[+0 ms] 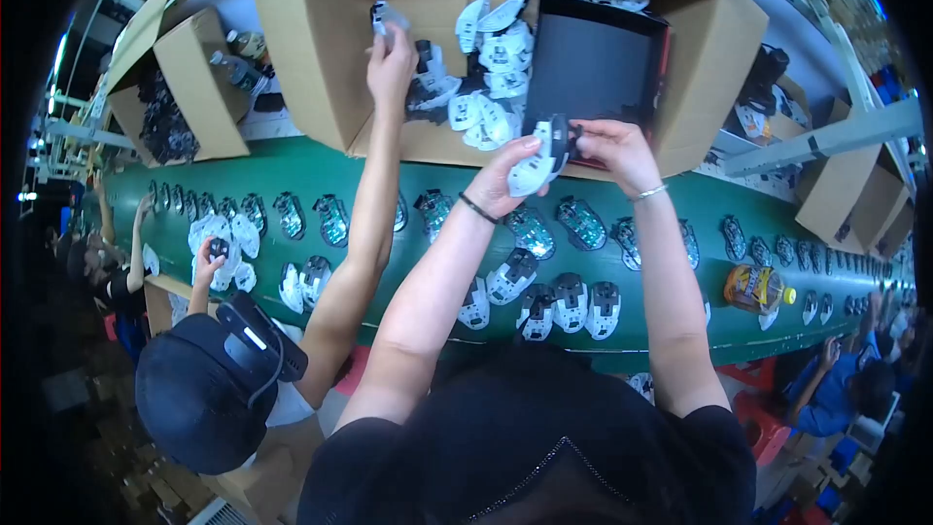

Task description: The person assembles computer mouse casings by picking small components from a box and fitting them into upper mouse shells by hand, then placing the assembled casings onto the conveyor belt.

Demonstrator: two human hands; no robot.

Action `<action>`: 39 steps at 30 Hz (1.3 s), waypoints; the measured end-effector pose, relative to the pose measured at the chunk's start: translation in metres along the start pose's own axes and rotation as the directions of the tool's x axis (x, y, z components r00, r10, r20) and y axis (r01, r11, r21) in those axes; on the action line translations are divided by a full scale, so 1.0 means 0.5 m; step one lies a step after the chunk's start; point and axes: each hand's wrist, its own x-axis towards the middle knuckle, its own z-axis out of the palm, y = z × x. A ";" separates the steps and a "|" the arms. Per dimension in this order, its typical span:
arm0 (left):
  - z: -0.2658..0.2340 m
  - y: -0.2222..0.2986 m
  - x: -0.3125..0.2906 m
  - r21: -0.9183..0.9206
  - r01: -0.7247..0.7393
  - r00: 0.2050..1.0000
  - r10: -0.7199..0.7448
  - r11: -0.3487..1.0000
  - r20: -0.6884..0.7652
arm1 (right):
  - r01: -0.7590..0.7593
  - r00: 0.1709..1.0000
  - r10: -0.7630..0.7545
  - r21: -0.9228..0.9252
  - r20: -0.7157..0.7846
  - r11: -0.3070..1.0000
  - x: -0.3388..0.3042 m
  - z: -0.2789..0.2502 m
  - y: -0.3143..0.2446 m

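Observation:
My left hand [505, 178] grips a white-and-black computer mouse shell [533, 167] in front of the cardboard box, tilted above the green belt. At the shell's dark upper end, the fingers of my right hand [614, 150] are pinched on a small black part whose kind I cannot make out. Below my arms, several white-and-black mouse shells [570, 303] stand in a row near the belt's front edge. Behind them lie mouse bases with green circuit boards [581, 222]. Inside the box is a heap of white shells [505, 53].
A black tray [595, 63] stands in the cardboard box [702, 78]. At my left a co-worker in a dark cap [194, 389] reaches one hand [391, 68] into the box. A bottle of amber liquid [753, 288] lies on the green belt [457, 340] to my right.

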 end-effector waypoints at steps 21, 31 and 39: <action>-0.018 -0.001 0.032 -0.039 -0.096 0.994 0.093 0.995 -0.065 | 0.242 0.907 -0.398 -0.603 -0.138 0.760 0.042 0.046 0.016; -0.002 0.034 -0.007 -0.177 -0.073 0.997 0.078 0.981 0.019 | 0.222 0.972 -0.232 -0.179 -0.041 0.959 0.036 0.060 -0.007; -0.016 0.030 -0.004 0.057 -0.051 0.999 0.050 0.997 0.020 | 0.431 0.832 -0.547 -0.732 0.096 0.528 0.031 0.090 0.003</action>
